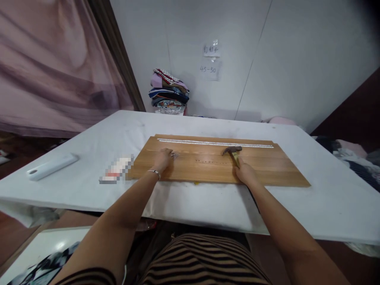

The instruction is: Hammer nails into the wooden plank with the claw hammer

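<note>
A claw hammer (235, 155) with a dark metal head and a yellowish handle is gripped in my right hand (246, 173). Its head rests on or just above the wooden board (267, 166); which of the two I cannot tell. Over the left part of the board, my left hand (163, 159) has its fingers pressed together at a small cluster of thin nails (175, 156). How many it holds is too small to make out. Between my hands, a row of small dark marks or nails (210, 162) runs along the board.
Two white strips (213, 143) run along the board's far side. On the white-covered table (285, 209) lie a white elongated object (52, 166) and a blurred-out item (116, 169), both left of the board. Folded cloths (169, 93) are stacked by the wall behind.
</note>
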Motion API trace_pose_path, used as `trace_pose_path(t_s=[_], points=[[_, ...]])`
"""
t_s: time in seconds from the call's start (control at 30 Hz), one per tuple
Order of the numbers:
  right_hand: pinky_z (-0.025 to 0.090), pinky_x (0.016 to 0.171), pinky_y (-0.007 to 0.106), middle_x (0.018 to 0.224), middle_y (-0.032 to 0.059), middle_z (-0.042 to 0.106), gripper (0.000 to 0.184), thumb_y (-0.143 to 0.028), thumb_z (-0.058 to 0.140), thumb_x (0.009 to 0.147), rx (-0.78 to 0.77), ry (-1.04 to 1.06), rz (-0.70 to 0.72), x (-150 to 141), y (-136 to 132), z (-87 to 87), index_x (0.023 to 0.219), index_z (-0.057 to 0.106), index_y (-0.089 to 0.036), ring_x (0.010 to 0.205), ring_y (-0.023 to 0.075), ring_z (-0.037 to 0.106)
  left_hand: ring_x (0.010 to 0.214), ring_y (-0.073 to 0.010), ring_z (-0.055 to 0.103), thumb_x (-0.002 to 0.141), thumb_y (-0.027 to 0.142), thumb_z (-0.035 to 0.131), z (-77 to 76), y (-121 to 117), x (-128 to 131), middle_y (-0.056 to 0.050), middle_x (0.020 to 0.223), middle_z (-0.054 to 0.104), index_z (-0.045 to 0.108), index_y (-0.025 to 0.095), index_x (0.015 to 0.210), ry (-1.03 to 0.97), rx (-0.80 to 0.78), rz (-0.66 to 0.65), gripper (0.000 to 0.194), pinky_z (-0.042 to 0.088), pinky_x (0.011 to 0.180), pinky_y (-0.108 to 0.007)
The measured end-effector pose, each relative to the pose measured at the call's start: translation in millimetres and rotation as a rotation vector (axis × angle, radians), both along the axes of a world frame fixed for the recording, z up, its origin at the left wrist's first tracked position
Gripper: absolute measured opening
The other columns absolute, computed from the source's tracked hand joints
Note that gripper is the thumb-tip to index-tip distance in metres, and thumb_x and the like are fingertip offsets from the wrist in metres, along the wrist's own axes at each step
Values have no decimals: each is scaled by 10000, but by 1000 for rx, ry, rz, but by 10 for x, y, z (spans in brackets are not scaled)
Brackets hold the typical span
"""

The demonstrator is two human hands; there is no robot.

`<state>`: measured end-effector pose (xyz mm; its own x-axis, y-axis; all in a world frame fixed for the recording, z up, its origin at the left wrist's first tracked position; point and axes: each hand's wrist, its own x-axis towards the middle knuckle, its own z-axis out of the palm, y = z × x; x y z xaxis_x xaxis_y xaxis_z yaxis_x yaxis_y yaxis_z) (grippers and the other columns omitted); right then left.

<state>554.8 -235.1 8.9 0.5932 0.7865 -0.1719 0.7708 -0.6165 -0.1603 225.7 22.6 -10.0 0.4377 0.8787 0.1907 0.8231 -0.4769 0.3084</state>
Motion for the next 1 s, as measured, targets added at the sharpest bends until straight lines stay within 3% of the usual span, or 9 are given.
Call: trace_pose_path(t_s=[0.2,0.47,0.7,0.87,1.0], points=[[501,911,378,1311,236,756,547,-254,405,1072,-37,-12,38,16,17,6,1601,447,-122,1156,330,742,1212,-293,691,913,114,535,-14,91,42,-140,1266,781,851,207,1070,117,-18,-109,365,537,1040,-355],[520,937,385,1321,245,753,564,-233,384,1073,-116,-59,61,2,35,36,1622,421,-111,1170,330,749,1123,-287,715,1000,182,482,47,141,14,-163,1181,775,836,170,997,181,-13,-158,354,547,981,-352],[517,949,388,1320,234,749,531,-201,365,1074,-175,-119,110,86,49,85,1589,480,-143,1184,325,740,1087,-270,730,998,202,497,23,113,-23,-151,1188,777,817,176,991,125,-47,-92,320,557,966,-341],[510,965,391,1373,240,691,564,-133,324,1067,-82,-174,84,96,35,-5,1610,470,-174,1241,324,695,1102,-282,732,975,225,516,-74,18,-33,-154,1188,780,818,180,1020,-60,-74,38,309,570,1008,-374],[503,953,368,1353,238,674,524,-119,369,1050,-23,-99,51,144,28,-46,1552,517,-150,1184,311,701,1165,-283,716,969,241,528,-131,-43,-15,-159,1228,776,807,168,1073,-149,-103,98,307,546,1066,-379]])
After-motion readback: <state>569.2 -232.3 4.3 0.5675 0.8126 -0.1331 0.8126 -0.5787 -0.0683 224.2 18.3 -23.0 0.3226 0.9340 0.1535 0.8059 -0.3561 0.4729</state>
